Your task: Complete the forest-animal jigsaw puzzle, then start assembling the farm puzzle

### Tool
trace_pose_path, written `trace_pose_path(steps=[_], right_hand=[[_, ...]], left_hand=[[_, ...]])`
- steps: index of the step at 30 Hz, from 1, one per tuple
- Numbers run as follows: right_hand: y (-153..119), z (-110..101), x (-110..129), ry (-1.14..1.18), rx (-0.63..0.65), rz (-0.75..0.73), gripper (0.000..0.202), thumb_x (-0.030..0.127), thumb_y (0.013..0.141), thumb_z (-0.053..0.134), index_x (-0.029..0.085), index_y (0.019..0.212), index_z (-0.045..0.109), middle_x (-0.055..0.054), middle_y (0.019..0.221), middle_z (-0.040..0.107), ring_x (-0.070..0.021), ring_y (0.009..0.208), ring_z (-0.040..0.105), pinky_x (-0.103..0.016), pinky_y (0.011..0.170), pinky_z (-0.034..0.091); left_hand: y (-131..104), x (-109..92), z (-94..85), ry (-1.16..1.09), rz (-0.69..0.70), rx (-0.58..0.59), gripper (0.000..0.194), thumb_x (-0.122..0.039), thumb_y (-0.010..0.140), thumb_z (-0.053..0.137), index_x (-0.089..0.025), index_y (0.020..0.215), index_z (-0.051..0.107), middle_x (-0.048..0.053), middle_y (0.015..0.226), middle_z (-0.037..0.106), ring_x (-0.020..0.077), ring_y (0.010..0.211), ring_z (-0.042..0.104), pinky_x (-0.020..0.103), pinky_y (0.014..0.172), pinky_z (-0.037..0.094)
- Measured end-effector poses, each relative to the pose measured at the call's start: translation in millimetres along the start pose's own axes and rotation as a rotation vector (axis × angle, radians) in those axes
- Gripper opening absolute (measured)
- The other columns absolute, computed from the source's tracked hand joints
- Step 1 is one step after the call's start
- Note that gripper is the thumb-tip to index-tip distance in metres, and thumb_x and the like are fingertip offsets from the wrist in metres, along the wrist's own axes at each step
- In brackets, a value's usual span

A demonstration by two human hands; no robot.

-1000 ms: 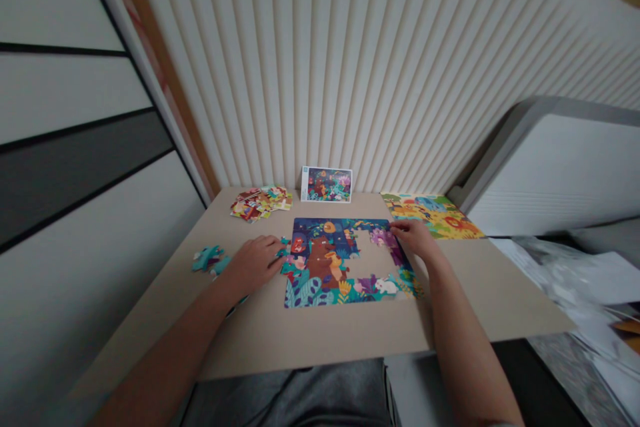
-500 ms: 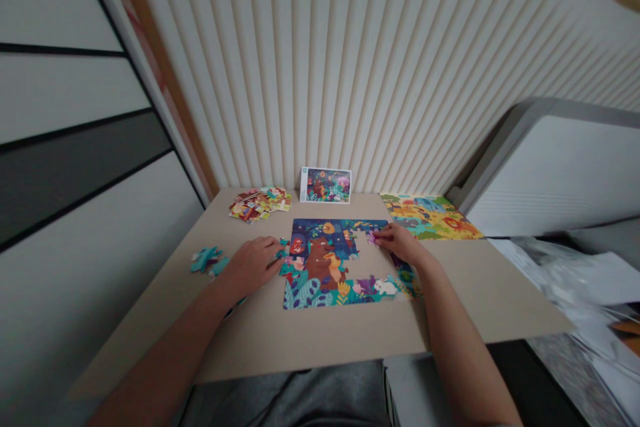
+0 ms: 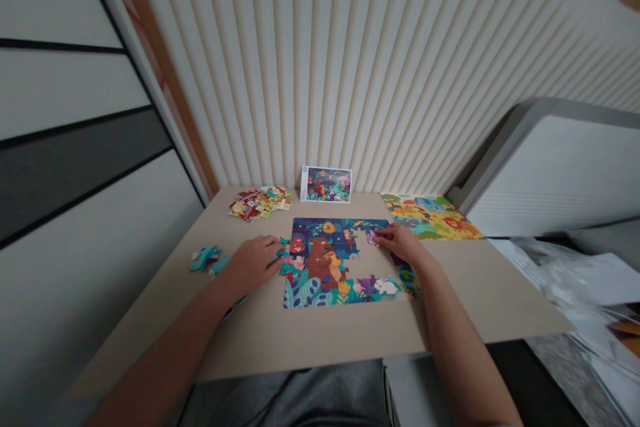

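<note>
A partly assembled puzzle (image 3: pixel 320 263) with a bear on it lies flat on the table, a gap showing right of its middle. My right hand (image 3: pixel 400 242) pinches a purple puzzle piece (image 3: pixel 372 237) at the upper right of that gap. My left hand (image 3: pixel 255 263) rests at the puzzle's left edge, its fingers bent beside some teal pieces (image 3: pixel 283 248); whether it grips one is unclear. Left of this hand is a small pile of teal pieces (image 3: pixel 206 258). Another piece, dark and mostly hidden, lies under my left wrist.
On the beige table (image 3: pixel 310 340), a picture card (image 3: pixel 326 185) stands against the pleated wall. A heap of mixed pieces (image 3: pixel 259 203) lies at the back left, and a yellow animal puzzle (image 3: pixel 433 217) at the back right. Plastic bags (image 3: pixel 560 273) are beyond the right edge.
</note>
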State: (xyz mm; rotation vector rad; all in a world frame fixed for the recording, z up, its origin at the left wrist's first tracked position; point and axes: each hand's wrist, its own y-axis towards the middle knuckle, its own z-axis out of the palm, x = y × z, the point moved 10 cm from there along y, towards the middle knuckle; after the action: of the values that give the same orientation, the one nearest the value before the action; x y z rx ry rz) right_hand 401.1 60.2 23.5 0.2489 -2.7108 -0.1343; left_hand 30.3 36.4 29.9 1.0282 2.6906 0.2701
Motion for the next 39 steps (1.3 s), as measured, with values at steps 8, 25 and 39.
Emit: trace_pose_path(steps=[8, 25, 39], right_hand=[[0, 2, 2, -0.154, 0.049, -0.001, 0.036, 0.046, 0.094, 0.058, 0.028, 0.12, 0.075, -0.009, 0.101, 0.071, -0.0212, 0.084, 0.064, -0.026, 0.074, 0.045], [-3, 2, 7, -0.211, 0.046, 0.044, 0.036, 0.046, 0.096, 0.057, 0.031, 0.125, 0.072, -0.007, 0.107, 0.069, -0.021, 0.093, 0.065, -0.026, 0.078, 0.045], [-5, -3, 19, -0.301, 0.039, 0.106, 0.036, 0.052, 0.095, 0.057, 0.032, 0.12, 0.073, -0.009, 0.111, 0.069, -0.0242, 0.098, 0.065, -0.029, 0.079, 0.044]], left_hand=[[1, 0, -0.7, 0.012, -0.007, 0.009, 0.027, -0.037, 0.097, 0.053, -0.02, 0.113, 0.067, 0.011, 0.116, 0.065, 0.0251, 0.108, 0.061, 0.039, 0.095, 0.048], [0, 1, -0.5, -0.014, 0.008, -0.011, 0.027, -0.036, 0.097, 0.054, -0.022, 0.116, 0.067, 0.01, 0.115, 0.065, 0.0243, 0.106, 0.061, 0.039, 0.095, 0.047], [0, 0, -1.7, -0.038, 0.008, 0.003, 0.029, -0.038, 0.097, 0.053, -0.021, 0.115, 0.068, 0.01, 0.115, 0.065, 0.0248, 0.107, 0.061, 0.04, 0.098, 0.047]])
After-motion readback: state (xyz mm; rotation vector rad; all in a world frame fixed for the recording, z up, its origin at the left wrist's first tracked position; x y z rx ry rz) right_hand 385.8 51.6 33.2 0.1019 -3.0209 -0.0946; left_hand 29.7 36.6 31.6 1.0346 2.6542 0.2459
